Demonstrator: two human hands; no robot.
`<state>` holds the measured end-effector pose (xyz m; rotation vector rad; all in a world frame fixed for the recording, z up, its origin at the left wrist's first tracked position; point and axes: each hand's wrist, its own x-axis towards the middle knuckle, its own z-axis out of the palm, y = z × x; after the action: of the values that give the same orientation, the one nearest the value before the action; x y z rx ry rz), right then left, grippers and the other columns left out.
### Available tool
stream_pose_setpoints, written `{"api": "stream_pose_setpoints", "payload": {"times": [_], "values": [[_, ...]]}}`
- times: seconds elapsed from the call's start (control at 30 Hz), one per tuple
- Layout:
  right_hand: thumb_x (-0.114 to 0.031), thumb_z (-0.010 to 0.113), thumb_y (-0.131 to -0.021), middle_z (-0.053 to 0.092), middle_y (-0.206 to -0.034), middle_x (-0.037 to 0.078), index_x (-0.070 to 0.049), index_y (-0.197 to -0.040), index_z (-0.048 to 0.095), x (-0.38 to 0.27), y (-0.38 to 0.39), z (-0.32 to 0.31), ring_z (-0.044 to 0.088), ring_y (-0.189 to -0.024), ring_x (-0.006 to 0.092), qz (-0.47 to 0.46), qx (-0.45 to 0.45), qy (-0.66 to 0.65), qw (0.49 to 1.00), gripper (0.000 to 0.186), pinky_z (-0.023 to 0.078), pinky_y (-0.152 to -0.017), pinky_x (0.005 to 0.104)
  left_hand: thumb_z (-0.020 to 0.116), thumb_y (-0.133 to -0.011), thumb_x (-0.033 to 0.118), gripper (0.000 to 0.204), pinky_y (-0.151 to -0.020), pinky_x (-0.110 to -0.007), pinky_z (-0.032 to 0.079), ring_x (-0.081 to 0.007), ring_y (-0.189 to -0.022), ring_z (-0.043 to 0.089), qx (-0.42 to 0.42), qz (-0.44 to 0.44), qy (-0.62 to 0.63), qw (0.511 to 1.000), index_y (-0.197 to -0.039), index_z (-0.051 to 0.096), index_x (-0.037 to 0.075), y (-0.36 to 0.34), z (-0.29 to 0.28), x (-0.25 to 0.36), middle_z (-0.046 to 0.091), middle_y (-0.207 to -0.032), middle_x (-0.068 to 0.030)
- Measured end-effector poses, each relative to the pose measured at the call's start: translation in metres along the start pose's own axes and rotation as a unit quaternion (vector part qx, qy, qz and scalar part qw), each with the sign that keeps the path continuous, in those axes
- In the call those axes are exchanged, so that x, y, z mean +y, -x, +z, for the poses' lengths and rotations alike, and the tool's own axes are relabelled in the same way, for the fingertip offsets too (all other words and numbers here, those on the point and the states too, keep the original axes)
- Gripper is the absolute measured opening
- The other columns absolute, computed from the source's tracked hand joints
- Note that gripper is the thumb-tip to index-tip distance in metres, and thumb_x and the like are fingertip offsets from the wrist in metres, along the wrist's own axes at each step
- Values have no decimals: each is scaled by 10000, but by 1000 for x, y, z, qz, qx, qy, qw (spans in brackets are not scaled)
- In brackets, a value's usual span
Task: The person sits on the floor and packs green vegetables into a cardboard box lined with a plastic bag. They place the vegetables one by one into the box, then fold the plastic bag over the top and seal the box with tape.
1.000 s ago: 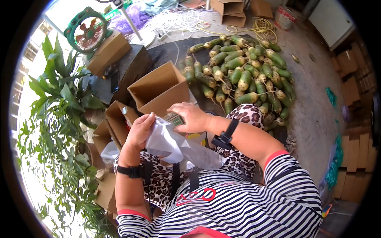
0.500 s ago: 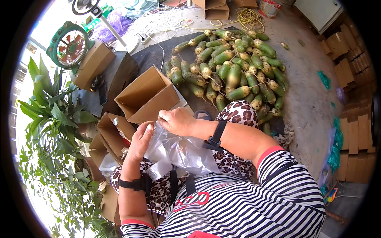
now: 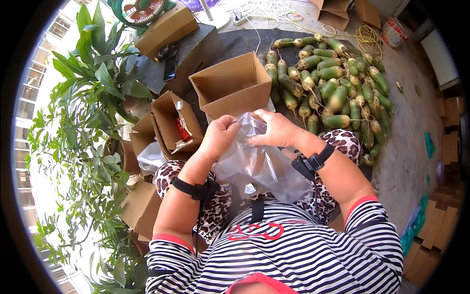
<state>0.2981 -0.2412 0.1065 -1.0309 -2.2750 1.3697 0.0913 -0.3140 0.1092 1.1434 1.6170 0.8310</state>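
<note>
Fingers [image 3: 226, 121] of the left hand [image 3: 218, 137] pinch a crinkled translucent bag [image 3: 262, 169], right hand [image 3: 281, 131] spread against it, near an open-topped cardboard box [image 3: 237, 100].

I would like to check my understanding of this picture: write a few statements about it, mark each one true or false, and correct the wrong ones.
1. The left hand and the right hand are both on a see-through plastic bag. True.
2. The fan stands directly on the floor. False: the fan is on a cardboard box.
3. The heap of green radishes is to the right of the large open box. True.
4. The yellow rope hangs over the plants. False: the yellow rope lies on the floor.
5. The person's shirt has stripes. True.
</note>
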Motion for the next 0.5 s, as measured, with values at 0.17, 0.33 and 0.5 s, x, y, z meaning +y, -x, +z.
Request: {"api": "stream_pose_setpoints", "payload": {"times": [0.17,0.33,0.5], "values": [[-185,719,-877,688,-1023,82,39,-1195,630,6,-13,-12,620,-839,121,117,-52,-129,983,399,531,-746,285,649,-948,195,224,-666,-260,477,-87,-712,547,24,77,-118,990,-996,670,-23,3,-2,0,643,-779,-20],[-184,677,-919,657,-820,11,29,-1068,676,-1,-7,-15,564,-750,82,135,-156,-136,969,260,493,-673,278,658,-937,194,224,-684,-284,496,-116,-713,575,12,80,-134,988,-983,675,-25,7,-5,5,664,-773,-71],[-188,652,-925,668,-802,38,10,-992,699,12,-11,-8,592,-717,127,102,-58,-147,982,214,499,-684,304,671,-927,205,223,-675,-324,514,-191,-682,619,27,99,-201,974,-960,682,-15,9,-9,9,680,-766,-125]]}}
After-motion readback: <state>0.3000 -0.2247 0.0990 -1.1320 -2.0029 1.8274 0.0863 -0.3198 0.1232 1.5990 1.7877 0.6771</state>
